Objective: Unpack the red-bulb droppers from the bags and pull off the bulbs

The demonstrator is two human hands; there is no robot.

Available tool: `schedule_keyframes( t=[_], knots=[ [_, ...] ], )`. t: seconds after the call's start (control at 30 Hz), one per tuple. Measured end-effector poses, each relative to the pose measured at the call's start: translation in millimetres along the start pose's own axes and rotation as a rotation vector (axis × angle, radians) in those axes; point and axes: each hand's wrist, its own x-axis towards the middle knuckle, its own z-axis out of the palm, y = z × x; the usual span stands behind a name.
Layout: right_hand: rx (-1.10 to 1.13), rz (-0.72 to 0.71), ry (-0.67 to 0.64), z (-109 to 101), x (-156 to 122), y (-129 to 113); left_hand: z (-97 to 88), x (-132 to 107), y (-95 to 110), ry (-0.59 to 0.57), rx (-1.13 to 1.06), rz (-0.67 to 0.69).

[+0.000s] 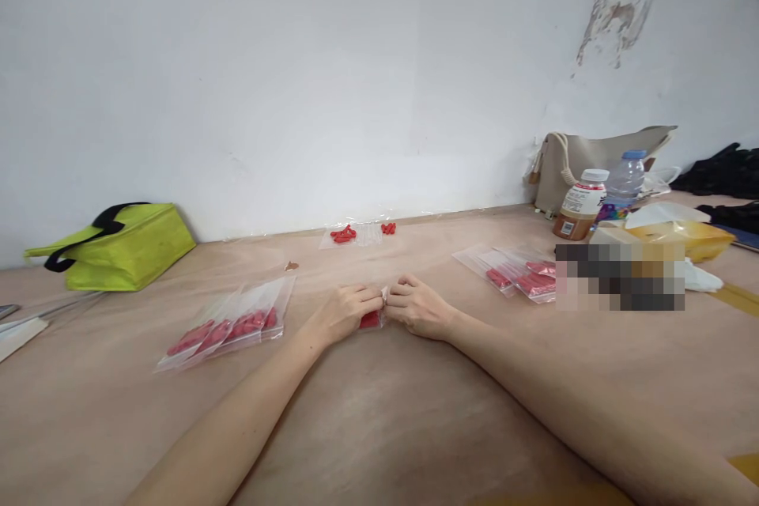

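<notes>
A small clear plastic bag (pixel 372 321) with red contents lies at the middle of the table, partly covered by my fingers. My left hand (pixel 347 311) is closed on its left side, fingers curled at the upper edge. From the right, my right hand (pixel 420 308) pinches the bag's other side. Both hands rest low on the table, almost touching. To the left lie several overlapping zip bags (pixel 246 324) of red pieces. More flat zip bags (pixel 527 278) with red contents lie to the right.
Red pieces (pixel 344 234) lie on clear plastic near the wall. A lime-green bag (pixel 134 249) stands at the left. On the right are a brown drink bottle (pixel 579 209), a water bottle (pixel 627 178), a beige bag (pixel 593 150) and a yellow package (pixel 700 239).
</notes>
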Motion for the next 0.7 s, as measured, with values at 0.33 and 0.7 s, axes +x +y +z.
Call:
schedule_keyframes(
  t=[0.33,0.7],
  knots=[
    [0.466,0.333,0.067,-7,-11,-7,-12.1,-9,4,-0.073,-0.309,-0.393],
    [0.798,0.530,0.042,-1,2,-14,-20.6,-48,22,-0.138,-0.546,-0.602]
  ],
)
